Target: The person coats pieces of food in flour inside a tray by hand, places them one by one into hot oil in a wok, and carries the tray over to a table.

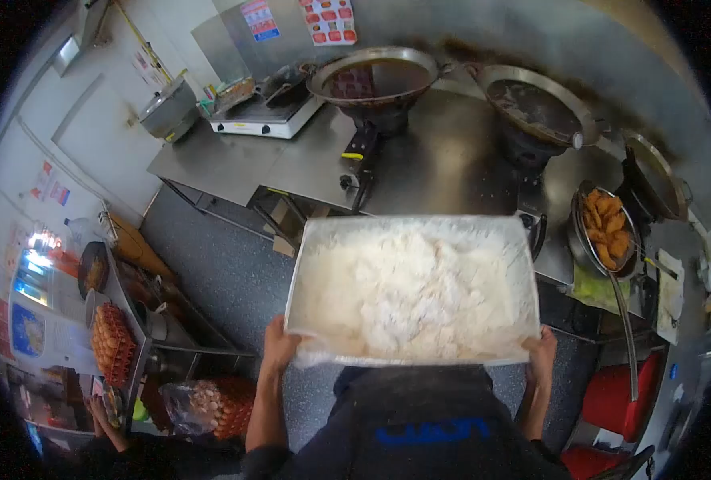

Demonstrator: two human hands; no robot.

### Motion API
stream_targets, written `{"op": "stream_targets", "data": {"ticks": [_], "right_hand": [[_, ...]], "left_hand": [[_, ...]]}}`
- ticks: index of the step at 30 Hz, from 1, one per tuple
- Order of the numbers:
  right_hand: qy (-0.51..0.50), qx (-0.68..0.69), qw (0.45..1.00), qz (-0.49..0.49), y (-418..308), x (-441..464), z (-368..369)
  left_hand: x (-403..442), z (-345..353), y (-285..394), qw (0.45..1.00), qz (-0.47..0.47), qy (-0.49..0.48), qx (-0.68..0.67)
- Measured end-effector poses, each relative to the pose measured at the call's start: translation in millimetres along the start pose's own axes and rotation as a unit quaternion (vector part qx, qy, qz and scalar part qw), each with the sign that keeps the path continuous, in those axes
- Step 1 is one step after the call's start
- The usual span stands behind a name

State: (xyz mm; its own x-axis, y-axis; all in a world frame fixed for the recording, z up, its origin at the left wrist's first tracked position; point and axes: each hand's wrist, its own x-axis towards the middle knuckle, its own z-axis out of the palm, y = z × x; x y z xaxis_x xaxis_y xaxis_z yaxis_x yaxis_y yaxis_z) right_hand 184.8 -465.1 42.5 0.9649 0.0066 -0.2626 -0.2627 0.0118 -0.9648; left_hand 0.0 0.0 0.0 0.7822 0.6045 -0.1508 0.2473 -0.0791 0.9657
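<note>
A rectangular metal tray (294, 282) is held level in front of my body. White flour (331, 280) covers its bottom, with lumpy flour-coated pieces (407, 300) heaped in the middle. My left hand (281, 346) grips the near left corner, where a bit of clear plastic hangs. At the near right corner my right hand (540, 352) is closed on the rim. The fingers beneath the tray are hidden on both sides.
Large oil-filled woks (379, 78) (535, 108) sit on burners along the steel counter (443, 152). Fried pieces (606, 224) lie in a strainer at right, its long handle (629, 344) jutting toward me. Egg trays (111, 344) and another person's hand (102, 412) are at left.
</note>
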Motion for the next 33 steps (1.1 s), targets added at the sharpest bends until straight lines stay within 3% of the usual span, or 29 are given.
{"op": "stream_targets", "data": {"ticks": [2, 3, 5, 6, 7, 12, 16, 19, 24, 30, 33], "right_hand": [[0.052, -0.008, 0.999, 0.014, -19.7, -45.0, -4.8], [0.028, 0.062, 0.998, -0.002, 0.4, 30.1, 71.6], [0.052, 0.04, 0.998, 0.017, 13.7, 19.0, 55.6], [0.074, -0.024, 0.994, -0.082, -14.5, 59.9, 13.0], [0.079, -0.026, 0.992, -0.099, -24.2, 68.9, 15.7], [0.145, 0.007, 0.987, -0.075, -30.0, 44.2, 42.2], [0.178, 0.014, 0.983, -0.042, -22.8, 42.2, 57.6], [0.187, 0.004, 0.981, -0.04, -14.5, 39.4, 62.1], [0.231, 0.053, 0.971, 0.013, 6.7, 60.3, 67.0], [0.252, 0.017, 0.967, 0.039, 22.0, 45.8, 43.8], [0.235, 0.056, 0.968, 0.073, 38.4, 68.0, 55.7]], "left_hand": [[-24.8, -11.7, 5.9, 0.996, -0.085, -0.012, 0.024], [78.8, -37.7, 44.7, 0.997, -0.03, 0.016, 0.067], [75.0, -23.3, 68.0, 0.995, -0.045, 0.009, 0.085], [109.2, 43.8, 68.5, 1.0, -0.005, -0.008, 0.016], [130.3, 57.5, 71.7, 1.0, 0.006, -0.012, 0.004], [184.0, 56.3, 44.6, 0.991, -0.004, -0.129, -0.038], [209.6, 58.0, 54.8, 0.985, -0.013, -0.174, 0.016], [213.7, 59.6, 62.2, 0.99, -0.036, -0.136, 0.0], [245.2, 52.4, 34.3, 0.987, 0.044, -0.137, 0.067], [193.3, 77.4, 77.1, 0.988, -0.012, -0.136, 0.078], [225.2, 50.0, 56.8, 0.99, 0.0, -0.096, 0.099]]}}
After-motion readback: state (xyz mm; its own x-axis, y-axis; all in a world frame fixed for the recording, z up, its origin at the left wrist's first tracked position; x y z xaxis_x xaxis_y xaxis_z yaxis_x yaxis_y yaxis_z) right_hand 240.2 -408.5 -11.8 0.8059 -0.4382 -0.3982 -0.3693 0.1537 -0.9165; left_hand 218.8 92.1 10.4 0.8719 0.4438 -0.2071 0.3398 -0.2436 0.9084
